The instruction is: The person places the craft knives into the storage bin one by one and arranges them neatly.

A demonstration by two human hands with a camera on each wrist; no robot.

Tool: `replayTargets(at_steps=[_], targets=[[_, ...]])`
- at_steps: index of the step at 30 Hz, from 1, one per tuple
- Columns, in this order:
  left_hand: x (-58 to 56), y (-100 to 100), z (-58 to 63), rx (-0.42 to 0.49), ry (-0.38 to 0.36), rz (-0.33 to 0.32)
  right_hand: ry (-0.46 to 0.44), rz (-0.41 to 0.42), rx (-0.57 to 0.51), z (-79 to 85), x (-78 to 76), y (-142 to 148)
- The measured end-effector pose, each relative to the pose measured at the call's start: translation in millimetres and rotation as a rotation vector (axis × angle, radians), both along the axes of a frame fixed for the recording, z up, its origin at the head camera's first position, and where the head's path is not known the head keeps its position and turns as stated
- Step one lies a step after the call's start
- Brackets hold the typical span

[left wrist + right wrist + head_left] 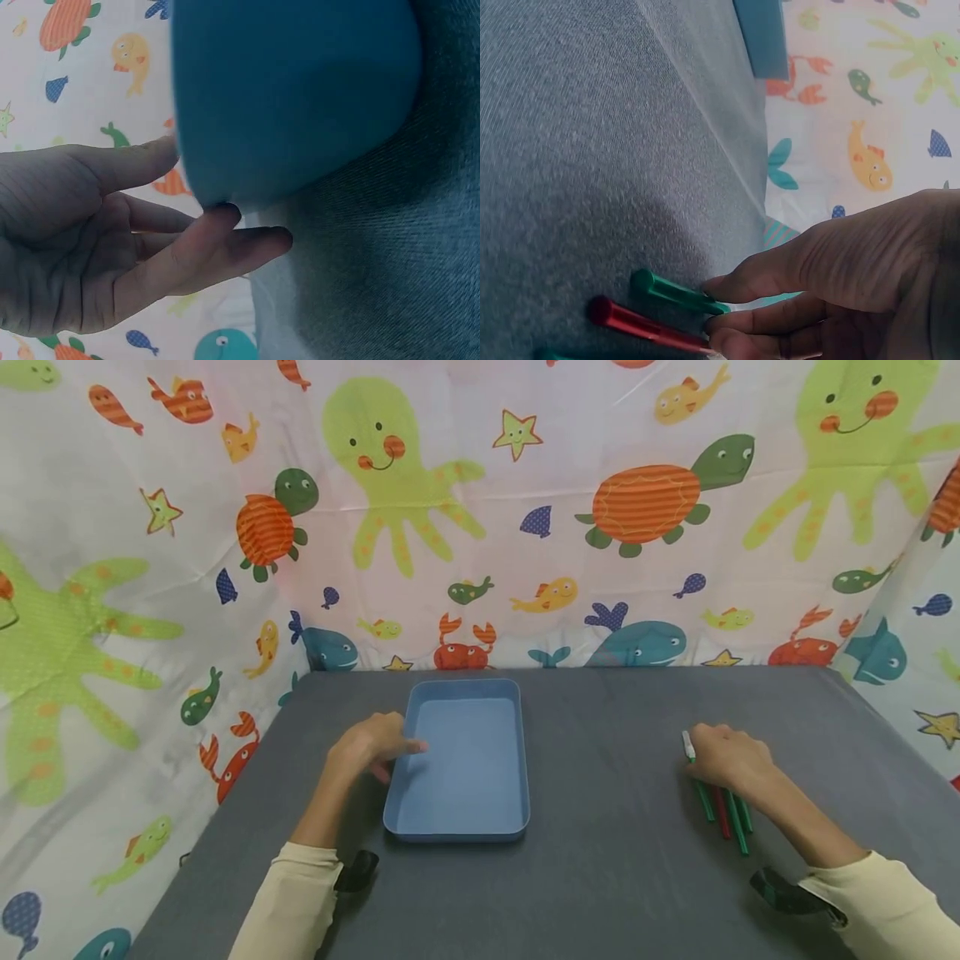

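**Holding a light blue tray [465,764] in the left hand [371,743], a green pen [704,800] in the right hand [731,758]**

Beyond both hands hangs a fabric sheet [450,410] printed with octopuses, turtles, whales, crabs and fish. Under the hands spreads a dark gray counter [600,760]. The rectangular tray lies on it, just right of the left hand and well left of the right hand. The left hand grips the tray's left wall, one digit crossing the rim and other fingers outside, loosely bent. Cream sleeves [288,902] cover both forearms, with dark bands [356,871] near the wrists. The right hand pinches the leftmost green pen between thumb and forefinger; a white end shows just left of its fingers. Beneath that hand lie a red pen [721,814] and, to the red pen's right, two more green pens [737,828], their far ends hidden.
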State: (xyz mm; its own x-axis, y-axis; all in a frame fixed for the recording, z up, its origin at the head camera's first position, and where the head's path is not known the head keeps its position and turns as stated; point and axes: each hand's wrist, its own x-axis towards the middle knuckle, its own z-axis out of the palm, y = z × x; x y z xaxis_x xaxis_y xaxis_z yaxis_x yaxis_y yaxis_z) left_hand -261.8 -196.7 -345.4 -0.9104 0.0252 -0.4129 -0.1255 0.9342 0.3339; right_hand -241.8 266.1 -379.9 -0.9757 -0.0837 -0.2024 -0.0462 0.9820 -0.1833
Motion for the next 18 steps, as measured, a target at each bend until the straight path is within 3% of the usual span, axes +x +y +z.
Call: replayTargets(at_steps=[10,18], targets=[[-2.5,5.0,-2.0,-0.019,-0.015,-0.056,0.040,-0.009,-0.020,-0.8,3.4,-9.7],[-6.1,5.1,-1.0,-0.135,-0.002,-0.129,0.118,0.059,-0.124,26.7,-3.1,-45.6]])
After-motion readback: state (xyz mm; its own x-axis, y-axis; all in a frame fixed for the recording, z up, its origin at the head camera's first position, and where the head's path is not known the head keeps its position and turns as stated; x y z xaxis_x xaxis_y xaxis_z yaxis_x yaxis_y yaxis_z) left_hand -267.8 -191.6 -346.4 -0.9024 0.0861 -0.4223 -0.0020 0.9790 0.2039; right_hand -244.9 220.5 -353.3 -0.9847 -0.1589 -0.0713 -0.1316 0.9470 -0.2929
